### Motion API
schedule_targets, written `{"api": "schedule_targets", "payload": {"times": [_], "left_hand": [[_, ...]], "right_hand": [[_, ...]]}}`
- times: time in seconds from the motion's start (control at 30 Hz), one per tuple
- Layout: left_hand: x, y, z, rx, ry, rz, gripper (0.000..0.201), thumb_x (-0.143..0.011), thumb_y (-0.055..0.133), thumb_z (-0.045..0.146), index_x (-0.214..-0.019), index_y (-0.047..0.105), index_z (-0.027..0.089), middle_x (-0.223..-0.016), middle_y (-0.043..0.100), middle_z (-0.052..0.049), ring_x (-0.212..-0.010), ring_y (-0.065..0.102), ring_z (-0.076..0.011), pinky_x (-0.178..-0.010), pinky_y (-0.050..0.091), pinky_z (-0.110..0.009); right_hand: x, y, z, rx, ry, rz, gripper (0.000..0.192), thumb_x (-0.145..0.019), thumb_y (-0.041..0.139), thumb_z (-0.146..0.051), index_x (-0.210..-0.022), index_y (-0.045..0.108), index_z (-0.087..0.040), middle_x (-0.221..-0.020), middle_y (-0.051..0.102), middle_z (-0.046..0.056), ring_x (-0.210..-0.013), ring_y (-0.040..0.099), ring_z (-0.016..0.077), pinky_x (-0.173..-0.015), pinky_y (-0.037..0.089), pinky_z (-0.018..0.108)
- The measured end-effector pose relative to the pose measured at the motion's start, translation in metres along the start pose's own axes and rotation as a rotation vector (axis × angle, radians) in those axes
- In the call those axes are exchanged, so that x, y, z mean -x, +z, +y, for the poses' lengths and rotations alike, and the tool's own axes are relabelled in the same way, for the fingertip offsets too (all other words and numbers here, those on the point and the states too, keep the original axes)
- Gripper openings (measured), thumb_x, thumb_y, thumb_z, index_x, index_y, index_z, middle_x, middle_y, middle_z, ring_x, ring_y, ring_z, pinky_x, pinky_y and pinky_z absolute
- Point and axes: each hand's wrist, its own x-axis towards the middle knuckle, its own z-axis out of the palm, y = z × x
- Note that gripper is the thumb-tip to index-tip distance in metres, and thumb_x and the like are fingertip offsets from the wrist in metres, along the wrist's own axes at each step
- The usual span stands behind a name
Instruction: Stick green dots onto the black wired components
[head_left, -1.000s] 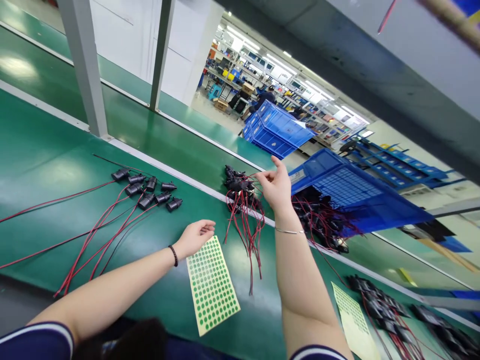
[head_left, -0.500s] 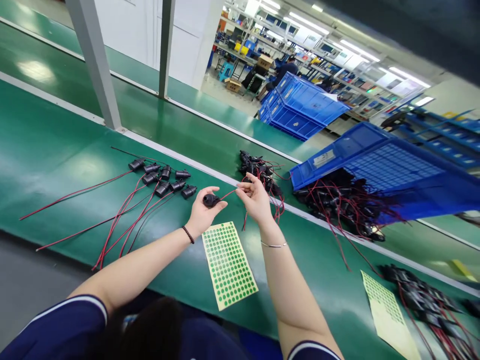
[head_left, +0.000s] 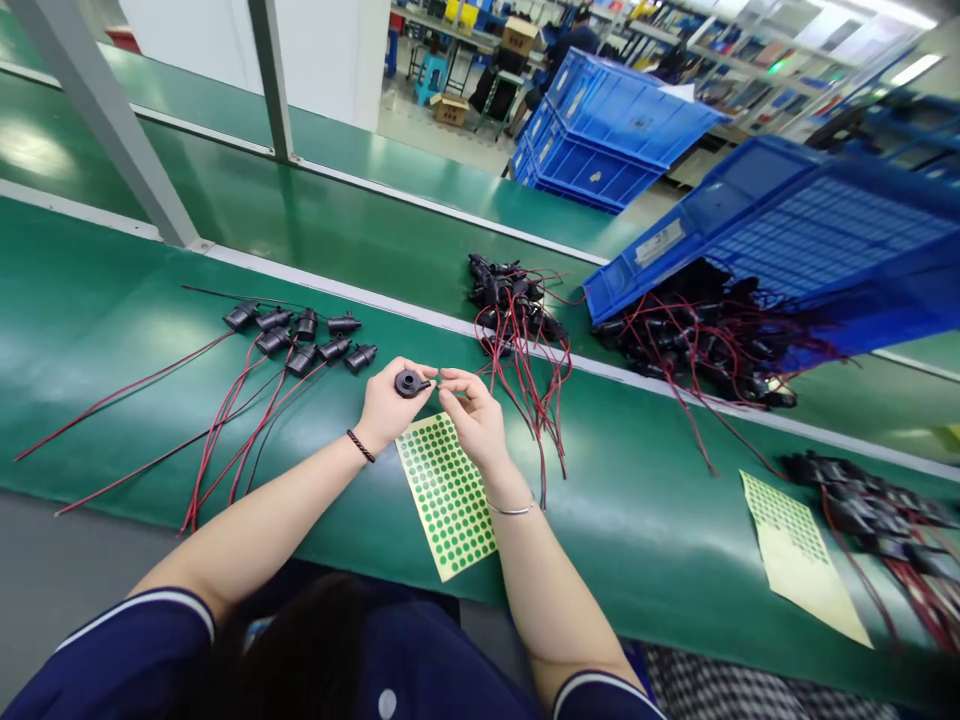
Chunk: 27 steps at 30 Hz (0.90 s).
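My left hand (head_left: 384, 408) is closed around a small black pump (head_left: 409, 384), its round face with a central hole turned up and its side nozzle pointing right. Close beside it, my right hand (head_left: 474, 412) has thumb and fingertips drawn together near the nozzle and my left fingertips. Whatever they pinch is too small to make out. Below both hands lies a sheet of green dot stickers (head_left: 446, 500), partly covered by my right forearm. To the left, several similar black pumps (head_left: 302, 358) rest on the green bench with red and black wires trailing toward the front edge.
Behind my right hand is a heap of wired pumps (head_left: 510, 295). A tilted blue crate (head_left: 637, 260) spills more at the right. Another sticker sheet (head_left: 799, 550) and pump pile (head_left: 862, 500) lie far right. A metal post (head_left: 124, 130) rises at the left.
My right hand has let go of the red wire and come left to the pump. The pump has turned in my left hand, showing its round face. The view has shifted.
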Motion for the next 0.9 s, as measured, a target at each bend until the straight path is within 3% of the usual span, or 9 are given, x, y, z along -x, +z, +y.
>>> {"api": "schedule_targets", "payload": {"times": [0.23, 0.47, 0.77, 0.9], "left_hand": [[0.003, 0.0, -0.002, -0.139, 0.066, -0.06, 0.01, -0.075, 0.068, 0.02, -0.076, 0.058, 0.021, -0.085, 0.075, -0.002, -0.082, 0.07, -0.017, -0.08, 0.052, -0.031], [0.0, 0.003, -0.002, -0.075, -0.037, 0.008, 0.016, -0.074, 0.072, 0.025, -0.074, 0.056, 0.02, -0.078, 0.072, 0.0, -0.077, 0.067, -0.0152, -0.078, 0.051, -0.029], [0.006, 0.007, 0.001, -0.089, -0.049, -0.018, 0.017, -0.074, 0.071, 0.025, -0.074, 0.055, 0.02, -0.081, 0.072, -0.001, -0.079, 0.067, -0.0159, -0.079, 0.051, -0.031], [0.008, 0.009, -0.005, -0.126, 0.0, -0.014, 0.02, -0.073, 0.071, 0.02, -0.085, 0.054, 0.02, -0.086, 0.069, -0.001, -0.079, 0.066, -0.015, -0.079, 0.052, -0.03]], "right_hand": [[-0.001, -0.003, -0.002, -0.013, -0.015, 0.034, 0.015, -0.086, 0.065, -0.036, -0.083, 0.068, -0.022, -0.112, 0.067, 0.011, -0.105, 0.065, 0.0229, -0.08, 0.058, 0.036], [-0.002, -0.006, -0.003, 0.052, -0.053, 0.079, 0.011, -0.085, 0.065, -0.032, -0.088, 0.069, -0.022, -0.112, 0.069, 0.01, -0.103, 0.066, 0.0218, -0.078, 0.057, 0.035], [-0.002, -0.005, -0.007, 0.065, -0.067, 0.058, 0.009, -0.08, 0.065, -0.026, -0.073, 0.065, -0.021, -0.102, 0.069, 0.009, -0.091, 0.066, 0.0205, -0.074, 0.055, 0.035], [-0.002, -0.007, -0.012, -0.02, 0.001, 0.11, 0.011, -0.08, 0.067, -0.028, -0.071, 0.065, -0.021, -0.098, 0.067, 0.008, -0.092, 0.064, 0.0204, -0.075, 0.053, 0.033]]}}
